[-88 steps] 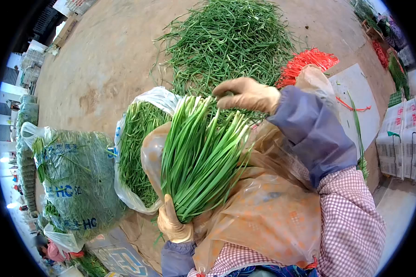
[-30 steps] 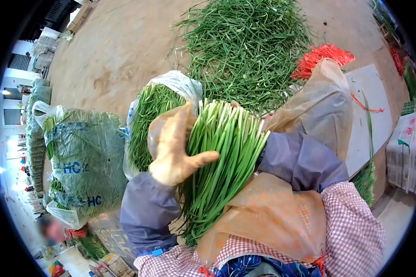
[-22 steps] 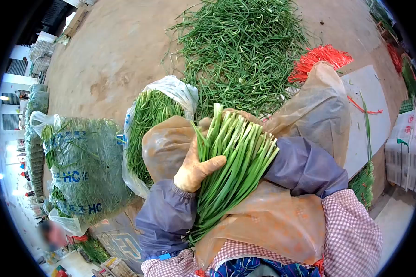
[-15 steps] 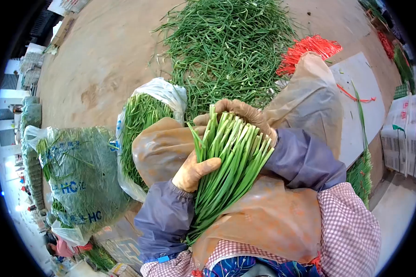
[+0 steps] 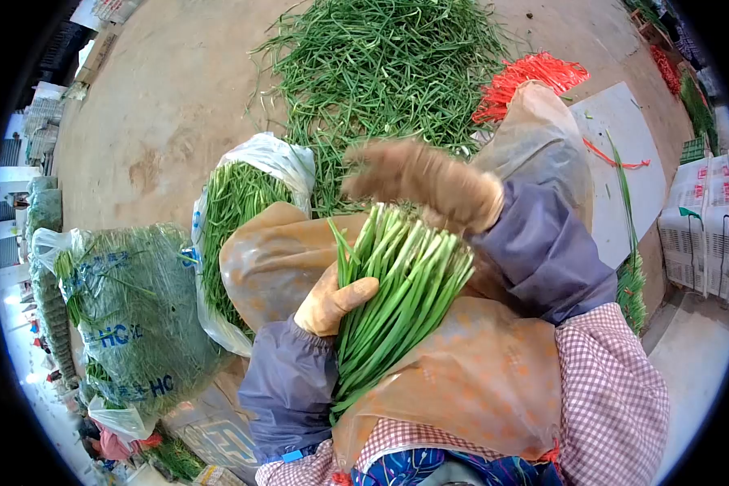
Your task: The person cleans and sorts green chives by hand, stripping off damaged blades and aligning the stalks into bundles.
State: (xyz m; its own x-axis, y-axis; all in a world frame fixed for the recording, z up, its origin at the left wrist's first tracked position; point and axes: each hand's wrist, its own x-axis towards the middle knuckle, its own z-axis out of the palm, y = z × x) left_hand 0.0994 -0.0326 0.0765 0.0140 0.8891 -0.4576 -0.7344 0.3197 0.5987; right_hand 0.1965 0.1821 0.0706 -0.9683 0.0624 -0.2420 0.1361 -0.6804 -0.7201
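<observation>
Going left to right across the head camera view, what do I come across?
Clear plastic bag of greens with blue lettering, open white plastic bag of green stalks, held bunch of long green stalks, heap of thin red strips, flat white board, white plastic crates.

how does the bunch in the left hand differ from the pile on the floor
The bunch has stalks lying mostly one way; the pile is tangled. The bunch is small, the pile far bigger. The left hand holds the bunch, while the pile lies loose on the floor. Both are of thin green strands.
</observation>
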